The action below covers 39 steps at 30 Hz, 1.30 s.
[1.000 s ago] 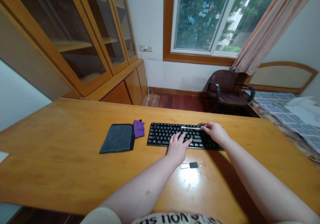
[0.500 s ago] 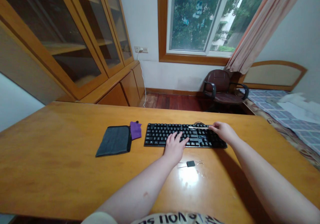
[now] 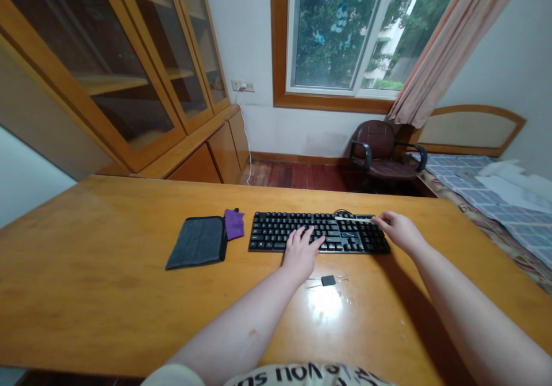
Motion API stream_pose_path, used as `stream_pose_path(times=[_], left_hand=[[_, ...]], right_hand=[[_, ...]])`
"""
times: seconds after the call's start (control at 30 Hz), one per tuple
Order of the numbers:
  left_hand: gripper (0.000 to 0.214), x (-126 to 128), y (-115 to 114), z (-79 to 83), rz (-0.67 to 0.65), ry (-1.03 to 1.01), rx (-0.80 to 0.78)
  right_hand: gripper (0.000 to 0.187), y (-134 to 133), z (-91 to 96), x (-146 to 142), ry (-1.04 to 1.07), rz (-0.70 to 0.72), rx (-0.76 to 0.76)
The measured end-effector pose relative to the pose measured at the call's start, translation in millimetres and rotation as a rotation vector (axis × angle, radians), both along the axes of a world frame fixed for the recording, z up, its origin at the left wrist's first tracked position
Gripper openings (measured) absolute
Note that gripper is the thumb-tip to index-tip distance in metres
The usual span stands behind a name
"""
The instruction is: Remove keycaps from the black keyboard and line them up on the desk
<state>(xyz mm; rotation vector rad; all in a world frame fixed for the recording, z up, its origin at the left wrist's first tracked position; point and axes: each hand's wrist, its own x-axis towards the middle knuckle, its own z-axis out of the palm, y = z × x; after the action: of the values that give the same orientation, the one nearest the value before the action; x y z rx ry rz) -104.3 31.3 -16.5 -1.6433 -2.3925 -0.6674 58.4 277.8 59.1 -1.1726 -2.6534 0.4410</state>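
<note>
A black keyboard (image 3: 319,233) lies across the wooden desk in front of me. My left hand (image 3: 301,253) rests on its middle keys, fingers spread, holding nothing. Pinched in my right hand (image 3: 395,229) is a thin pale stick (image 3: 353,219), which looks like a cotton swab. It points left, nearly flat over the upper right rows of keys; whether its tip touches them I cannot tell. Below the keyboard, close to my left wrist, lies a small dark rectangular piece (image 3: 328,281) with thin, partly transparent strips at its sides.
Left of the keyboard are a dark grey zip pouch (image 3: 197,242) and a purple cloth (image 3: 234,224). The keyboard's cable (image 3: 342,211) curls behind it. Past the desk (image 3: 107,294) stand a brown armchair (image 3: 377,150), a bed (image 3: 478,173) and a glass-fronted cabinet (image 3: 181,104).
My right hand has slid a little to the right, carrying the pale stick along the keyboard's top rows. My left hand stays on the keys.
</note>
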Motion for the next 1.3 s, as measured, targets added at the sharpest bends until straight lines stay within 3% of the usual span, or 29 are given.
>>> stream_pose_path(times=[0.13, 0.23, 0.37, 0.5, 0.67, 0.9, 1.17, 1.3], left_hand=[[0.039, 0.5, -0.5, 1.3, -0.005, -0.001, 0.0], [0.04, 0.7, -0.9, 2.0, -0.007, -0.004, -0.004], [0.04, 0.5, -1.2, 3.0, -0.008, -0.01, -0.017], [0.038, 0.6, -0.9, 3.6, -0.005, -0.014, -0.023], [0.037, 0.5, -0.3, 2.8, -0.007, -0.016, -0.018], [0.036, -0.1, -0.8, 2.9, -0.012, -0.021, -0.012], [0.039, 0.2, -0.3, 4.2, -0.004, -0.016, -0.015], [0.038, -0.3, -0.1, 2.9, -0.006, -0.01, -0.009]], right_hand=[[0.041, -22.4, 0.1, 15.2, 0.177, -0.152, -0.044], [0.039, -54.8, -10.9, 23.4, 0.249, -0.135, -0.139], [0.042, -103.6, -29.3, 27.5, 0.153, -0.075, -0.025], [0.044, -132.1, -36.3, 23.0, -0.078, 0.003, 0.102], [0.047, -143.4, -38.1, 9.0, -0.309, 0.03, 0.17], [0.05, -142.2, -42.7, -12.3, -0.443, 0.084, 0.138], [0.049, -128.3, -17.4, -40.5, -0.483, 0.083, 0.178], [0.051, -136.3, -9.9, -32.3, -0.473, 0.065, 0.168]])
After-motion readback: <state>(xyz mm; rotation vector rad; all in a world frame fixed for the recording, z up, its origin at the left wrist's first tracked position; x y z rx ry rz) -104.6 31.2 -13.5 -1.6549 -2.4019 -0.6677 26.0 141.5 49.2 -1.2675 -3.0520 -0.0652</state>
